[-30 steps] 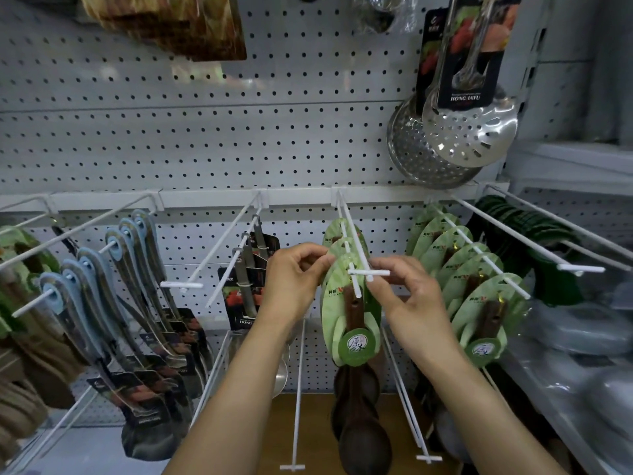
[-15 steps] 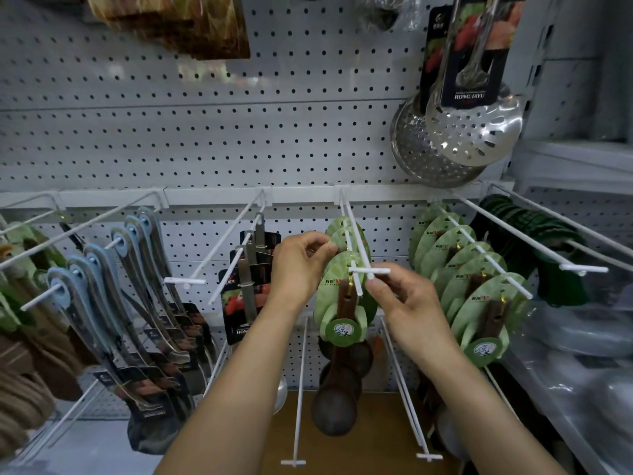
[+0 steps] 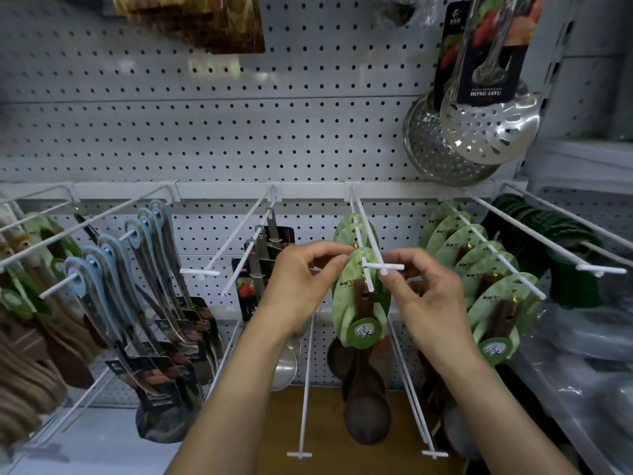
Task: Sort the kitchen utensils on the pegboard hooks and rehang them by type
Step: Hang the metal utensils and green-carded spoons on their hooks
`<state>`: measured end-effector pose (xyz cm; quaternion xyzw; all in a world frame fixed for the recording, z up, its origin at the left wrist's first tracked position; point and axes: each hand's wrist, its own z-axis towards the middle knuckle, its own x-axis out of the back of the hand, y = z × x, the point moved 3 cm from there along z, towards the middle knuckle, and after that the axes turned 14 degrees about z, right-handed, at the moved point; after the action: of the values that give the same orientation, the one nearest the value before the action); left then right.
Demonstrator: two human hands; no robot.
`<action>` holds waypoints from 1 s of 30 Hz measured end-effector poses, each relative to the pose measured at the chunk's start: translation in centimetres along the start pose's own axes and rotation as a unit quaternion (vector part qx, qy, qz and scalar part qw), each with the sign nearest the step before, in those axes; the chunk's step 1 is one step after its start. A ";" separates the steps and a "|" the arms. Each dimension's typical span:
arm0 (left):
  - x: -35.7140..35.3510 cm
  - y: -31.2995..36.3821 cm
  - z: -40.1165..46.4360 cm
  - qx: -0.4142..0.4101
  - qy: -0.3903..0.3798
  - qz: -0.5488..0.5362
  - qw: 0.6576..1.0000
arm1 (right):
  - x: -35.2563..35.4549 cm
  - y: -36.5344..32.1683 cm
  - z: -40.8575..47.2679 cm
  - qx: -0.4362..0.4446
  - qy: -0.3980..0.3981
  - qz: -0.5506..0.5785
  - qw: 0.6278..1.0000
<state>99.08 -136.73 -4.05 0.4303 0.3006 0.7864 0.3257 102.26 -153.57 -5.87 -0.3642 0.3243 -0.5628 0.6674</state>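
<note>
From the head camera, the left hand (image 3: 301, 286) pinches the top left edge of a green card (image 3: 359, 296) that carries a dark wooden spoon (image 3: 366, 406), its fingers (image 3: 337, 257) narrow and closed on the card's rim. The right hand (image 3: 424, 296) pinches the crossbar tip of the white hook (image 3: 383, 267) just right of those fingers, steadying it. The card hangs by its hole on the lower prong, directly between the two sets of fingers, with more green cards behind it. The card looks thin and bendy and could tear at the hole; the spoon below seems stiff, fairly light, and free to swing. A safer hold is probably near the hole or on the handle.
</note>
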 end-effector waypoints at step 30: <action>-0.1 -0.2 2.0 -0.048 0.007 0.152 0.987 | -0.6 -1.6 -2.4 0.006 -0.014 -0.029 0.999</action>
<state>100.92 -136.26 -3.38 0.4494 0.1958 0.8432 0.2207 99.30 -153.39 -5.78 -0.3772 0.3004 -0.5790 0.6574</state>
